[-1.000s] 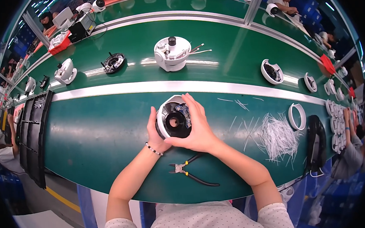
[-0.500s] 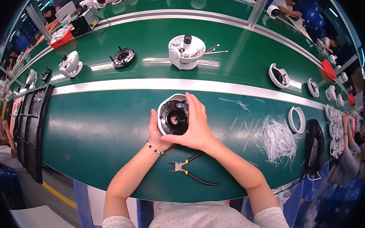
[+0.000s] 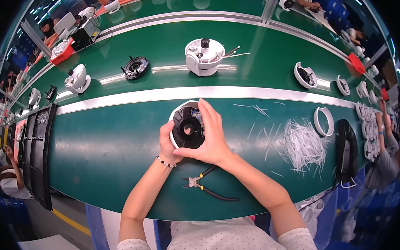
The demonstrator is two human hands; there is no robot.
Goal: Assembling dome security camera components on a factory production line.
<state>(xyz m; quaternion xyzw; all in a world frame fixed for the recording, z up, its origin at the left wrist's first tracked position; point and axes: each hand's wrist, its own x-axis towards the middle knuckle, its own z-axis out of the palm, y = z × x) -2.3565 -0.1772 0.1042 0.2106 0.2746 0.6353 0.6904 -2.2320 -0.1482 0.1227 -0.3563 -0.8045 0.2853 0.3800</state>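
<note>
Between my two hands is a round camera housing, a white shell with a black inner part and a hole in its middle. My left hand grips its left side, thumb up along the rim. Across the right side lies my right hand, its fingers over the far rim and its thumb at the near edge. Part of a small blue circuit board shows by the right fingers. Just below my hands, diagonal cutters with black and yellow handles lie on the green table, jaws apart.
Right of my hands lies a heap of white plastic strips, beside a white ring and a black pouch. A black compartment tray stands at left. Beyond the metal strip, a white camera body and a black round part sit on the belt.
My hands and the housing have shifted slightly left. My left thumb now rests closer against the rim. The view has turned a little.
</note>
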